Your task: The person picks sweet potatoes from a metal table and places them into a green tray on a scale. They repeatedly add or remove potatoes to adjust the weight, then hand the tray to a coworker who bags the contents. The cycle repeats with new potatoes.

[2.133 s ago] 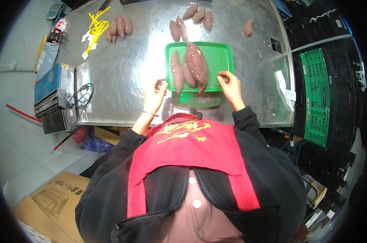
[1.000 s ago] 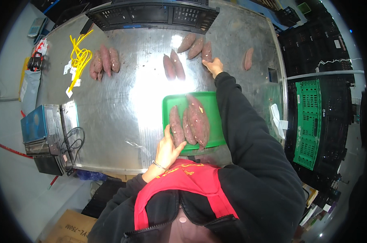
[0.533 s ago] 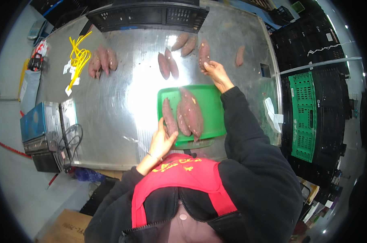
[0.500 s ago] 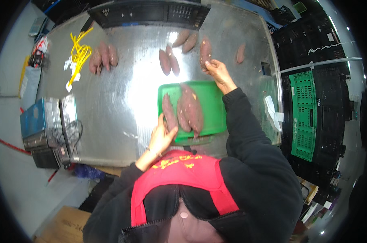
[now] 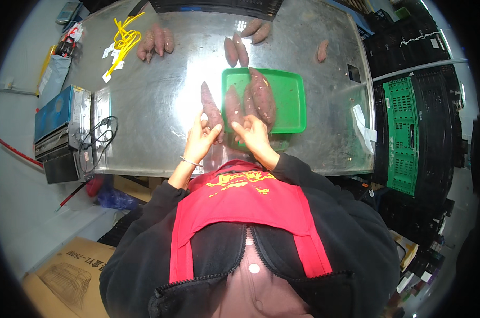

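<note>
A slender sweet potato [image 5: 211, 107] is gripped in my left hand [image 5: 198, 140], just left of the green tray [image 5: 292, 108]. My right hand [image 5: 254, 137] closes on the lower end of another sweet potato [image 5: 233, 106] at the tray's left side. Beside that one in the tray lie a large, pale-spotted sweet potato [image 5: 263, 98] and a smaller sweet potato [image 5: 249, 100], partly hidden behind my right hand. Farther back on the metal table [image 5: 160, 122] are a pair of sweet potatoes [image 5: 236, 51], another pair [image 5: 256, 31] and a single small sweet potato [image 5: 322, 51].
At the far left, several sweet potatoes [image 5: 158, 40] lie by tangled yellow straps [image 5: 125, 41] with white tags. A blue-topped machine [image 5: 60, 119] with a black cable stands at the left edge. White paper [image 5: 362, 124] lies on the right; stacked crates [image 5: 401, 135] stand beyond.
My right hand has brought a sweet potato from the back of the table into the tray. My left hand has moved its sweet potato leftward, out over the tray's edge. The view has shifted.
</note>
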A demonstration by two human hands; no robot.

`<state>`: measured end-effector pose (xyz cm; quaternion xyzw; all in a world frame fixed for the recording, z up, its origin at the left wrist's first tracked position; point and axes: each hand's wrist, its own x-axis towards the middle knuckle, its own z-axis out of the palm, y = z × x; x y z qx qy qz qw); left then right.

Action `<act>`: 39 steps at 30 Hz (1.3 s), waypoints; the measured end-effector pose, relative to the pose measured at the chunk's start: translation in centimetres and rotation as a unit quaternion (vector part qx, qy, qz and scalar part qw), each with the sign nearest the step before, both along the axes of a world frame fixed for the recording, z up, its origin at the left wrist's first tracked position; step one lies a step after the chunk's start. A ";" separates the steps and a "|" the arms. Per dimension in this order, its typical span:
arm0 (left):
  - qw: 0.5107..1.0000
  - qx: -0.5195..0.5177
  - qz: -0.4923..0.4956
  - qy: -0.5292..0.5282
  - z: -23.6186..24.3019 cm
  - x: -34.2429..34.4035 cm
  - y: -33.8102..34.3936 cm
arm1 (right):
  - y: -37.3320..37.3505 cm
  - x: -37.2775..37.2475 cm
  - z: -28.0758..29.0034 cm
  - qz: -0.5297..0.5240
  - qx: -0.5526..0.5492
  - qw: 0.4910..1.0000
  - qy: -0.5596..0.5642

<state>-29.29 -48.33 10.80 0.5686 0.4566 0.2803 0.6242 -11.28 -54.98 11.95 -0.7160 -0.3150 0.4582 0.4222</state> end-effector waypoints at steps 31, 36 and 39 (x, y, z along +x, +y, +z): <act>0.985 -0.042 0.164 -0.038 -3.6 -8.0 1.2 | -11.0 14.5 1.9 -0.299 0.164 0.938 0.066; 0.983 -0.047 0.173 -0.032 -3.7 -8.2 0.9 | -11.1 14.6 1.8 -0.307 0.153 0.936 0.074; 0.984 -0.052 0.167 -0.029 -3.1 -7.8 0.7 | -11.1 14.6 1.5 -0.301 0.157 0.937 0.076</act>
